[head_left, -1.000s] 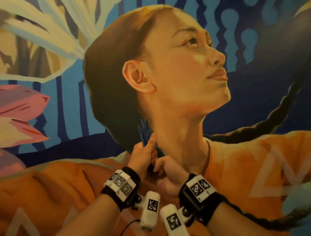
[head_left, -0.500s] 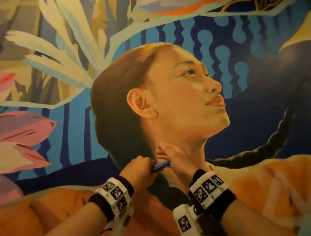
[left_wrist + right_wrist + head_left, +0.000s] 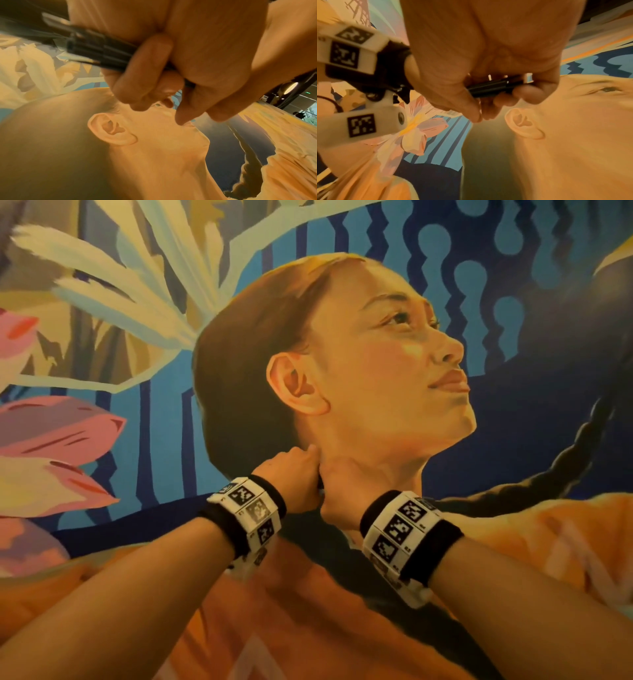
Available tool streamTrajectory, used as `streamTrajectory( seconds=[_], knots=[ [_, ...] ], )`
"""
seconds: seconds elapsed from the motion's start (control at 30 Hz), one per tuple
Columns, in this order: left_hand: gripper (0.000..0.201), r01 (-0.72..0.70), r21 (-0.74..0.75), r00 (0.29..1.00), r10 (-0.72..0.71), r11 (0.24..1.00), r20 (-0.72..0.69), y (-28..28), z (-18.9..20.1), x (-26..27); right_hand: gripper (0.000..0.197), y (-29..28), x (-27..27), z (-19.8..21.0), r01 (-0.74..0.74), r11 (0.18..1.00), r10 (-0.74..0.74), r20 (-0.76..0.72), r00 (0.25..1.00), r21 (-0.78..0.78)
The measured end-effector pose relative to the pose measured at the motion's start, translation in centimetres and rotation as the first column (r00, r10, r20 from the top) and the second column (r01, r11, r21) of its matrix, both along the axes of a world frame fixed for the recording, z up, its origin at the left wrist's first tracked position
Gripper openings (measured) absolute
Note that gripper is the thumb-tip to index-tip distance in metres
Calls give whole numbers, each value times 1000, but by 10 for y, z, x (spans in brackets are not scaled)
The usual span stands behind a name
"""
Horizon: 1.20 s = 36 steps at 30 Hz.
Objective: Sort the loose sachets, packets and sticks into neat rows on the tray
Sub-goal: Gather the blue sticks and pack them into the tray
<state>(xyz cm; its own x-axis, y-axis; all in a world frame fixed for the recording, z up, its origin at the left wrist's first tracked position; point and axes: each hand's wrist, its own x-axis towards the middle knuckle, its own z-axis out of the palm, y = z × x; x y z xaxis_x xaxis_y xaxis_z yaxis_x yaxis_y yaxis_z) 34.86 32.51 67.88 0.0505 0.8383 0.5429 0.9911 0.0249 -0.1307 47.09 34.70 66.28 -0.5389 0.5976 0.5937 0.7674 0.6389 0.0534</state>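
As both forearms reach up from 6 o'clock in the head view, the left hand [image 3: 291, 479] and right hand [image 3: 342, 491] meet knuckle to knuckle at frame centre, each wrist wearing a black band [image 3: 424, 546] with white marker blocks [image 3: 251, 510]. From the left wrist view, the left hand's fingers [image 3: 144, 75] curl tightly round a bundle of dark sticks [image 3: 96, 54], whose ends fan out toward 10 o'clock. From the right wrist view, the right hand's fingers [image 3: 527, 94] and thumb are curled on the other end of the sticks [image 3: 491, 88], which lie nearly level across the palm; the left wrist's marker blocks [image 3: 349, 54] sit at 9 o'clock. In the head view the sticks are almost wholly hidden between the two fists. Behind the hands spreads a large mural [image 3: 102, 422] of a head in profile, with pale leaves at 11 o'clock, pink petals at 9 o'clock, blue stripes between, and an orange garment along the bottom.
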Motion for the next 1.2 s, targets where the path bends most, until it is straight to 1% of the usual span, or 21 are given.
streamTrajectory(
  seconds=[0.17,0.27,0.37,0.43,0.5,0.53,0.57,0.63,0.7,0.73,0.77,0.8,0.83,0.9,0.97,1.03,1.07,1.1,1.13,1.17,1.2],
  knots=[
    [43,105,97,994,-103,990,-21,-3,0,1,18,14,-4,-1,99,993,-99,-1,995,60],
    [40,316,153,933,-336,936,129,-8,1,-18,17,22,5,2,130,990,-124,-105,987,53],
    [25,484,283,735,-561,828,380,-16,-1,-35,31,27,15,7,135,989,-120,-194,974,64],
    [16,526,398,522,-655,752,546,-22,-6,-31,36,24,17,10,130,988,-112,-202,973,80],
    [11,521,487,298,-685,701,665,-24,-11,-22,35,18,15,13,142,986,-122,-199,972,90],
    [11,511,515,222,-685,688,694,-24,-12,-19,33,16,14,15,144,984,-121,-198,973,106],
    [10,503,532,180,-684,682,707,-23,-13,-18,29,15,13,15,128,984,-100,-201,974,128],
    [10,494,551,151,-690,673,708,-23,-12,-21,24,10,16,17,52,988,-24,-190,981,143],
    [12,488,567,121,-694,664,709,-25,-10,-26,21,8,24,19,-116,991,128,-194,973,74],
    [13,487,576,97,-695,657,712,-27,-10,-28,18,6,28,20,-222,975,221,-241,945,20],
    [14,486,585,69,-696,649,714,-28,-11,-29,16,6,32,21,-323,946,298,-347,889,-14],
    [15,485,594,43,-696,642,717,-30,-11,-30,19,2,35,22,-414,910,349,-499,793,-20],
    [17,484,598,27,-694,639,719,-31,-11,-31,24,-2,36,22,-484,875,369,-641,673,-5],
    [19,492,594,26,-693,637,720,-31,-12,-29,32,-13,35,24,-593,805,329,-829,453,-4],
    [17,514,580,37,-692,632,721,-31,-13,-23,35,-23,32,20,-692,715,188,-926,327,-99],
    [17,536,567,49,-693,626,719,-31,-14,-16,35,-25,24,19,-783,617,172,-957,234,-80],
    [19,540,563,52,-693,625,719,-31,-14,-14,32,-25,16,19,-796,604,194,-960,202,-45],
    [22,537,566,54,-695,626,717,-32,-14,-14,28,-21,11,17,-813,582,229,-957,179,-13],
    [25,530,573,58,-701,625,711,-34,-14,-15,24,-17,9,16,-817,577,281,-938,202,-3],
    [26,522,582,67,-711,623,700,-36,-13,-17,22,-13,10,16,-806,592,345,-899,270,-15],
    [25,517,586,88,-720,624,689,-38,-13,-20,24,-9,14,16,-783,618,410,-820,400,-73]
  ],
)
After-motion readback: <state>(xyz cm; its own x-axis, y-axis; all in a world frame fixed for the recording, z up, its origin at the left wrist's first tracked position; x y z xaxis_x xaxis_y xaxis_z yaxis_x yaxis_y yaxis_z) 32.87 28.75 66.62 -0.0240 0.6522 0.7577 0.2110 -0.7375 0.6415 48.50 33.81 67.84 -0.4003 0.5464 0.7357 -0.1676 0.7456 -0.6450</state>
